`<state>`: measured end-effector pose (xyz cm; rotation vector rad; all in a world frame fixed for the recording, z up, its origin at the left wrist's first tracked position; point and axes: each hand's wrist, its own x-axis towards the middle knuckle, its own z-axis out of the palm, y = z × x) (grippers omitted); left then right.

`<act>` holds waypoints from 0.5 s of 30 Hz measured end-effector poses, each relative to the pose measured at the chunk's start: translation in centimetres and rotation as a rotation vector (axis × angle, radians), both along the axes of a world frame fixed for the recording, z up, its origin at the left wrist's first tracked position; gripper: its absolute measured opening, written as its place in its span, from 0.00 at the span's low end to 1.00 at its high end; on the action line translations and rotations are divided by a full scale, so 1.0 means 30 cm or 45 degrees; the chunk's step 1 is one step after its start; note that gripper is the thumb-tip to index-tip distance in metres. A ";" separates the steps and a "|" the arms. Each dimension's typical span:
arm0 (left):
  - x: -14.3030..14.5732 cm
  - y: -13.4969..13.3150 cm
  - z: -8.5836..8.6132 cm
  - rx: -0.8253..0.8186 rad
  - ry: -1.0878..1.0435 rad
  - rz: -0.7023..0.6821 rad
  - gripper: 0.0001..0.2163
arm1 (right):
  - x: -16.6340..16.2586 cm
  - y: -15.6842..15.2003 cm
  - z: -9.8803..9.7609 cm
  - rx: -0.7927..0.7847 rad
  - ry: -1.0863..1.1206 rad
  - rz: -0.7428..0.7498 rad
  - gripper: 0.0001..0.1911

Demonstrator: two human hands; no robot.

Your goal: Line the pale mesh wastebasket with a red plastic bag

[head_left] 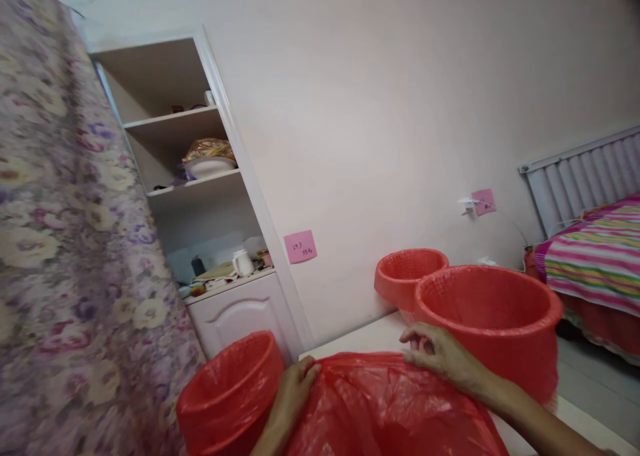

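Note:
A red plastic bag (380,403) lies spread across the white table (360,339) at the bottom of the view. My left hand (295,389) pinches its upper left edge. My right hand (435,353) grips its upper right edge, fingers curled on the film. A large red basket (493,326) stands on the table just behind my right hand. A smaller red basket (407,276) stands behind that one. Another red basket lined with a red bag (227,393) stands to the left of my left hand.
A floral curtain (65,243) hangs along the left. White shelves (200,183) with a bowl and a cabinet with small items stand behind. Pink notes (300,247) are stuck on the wall. A bed with a striped cover (595,256) lies at right.

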<state>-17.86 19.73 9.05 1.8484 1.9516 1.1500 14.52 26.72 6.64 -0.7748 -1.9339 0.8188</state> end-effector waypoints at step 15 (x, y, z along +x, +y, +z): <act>-0.025 0.105 -0.071 -0.233 -0.448 -0.065 0.17 | -0.028 0.061 -0.018 -0.024 -0.037 0.004 0.11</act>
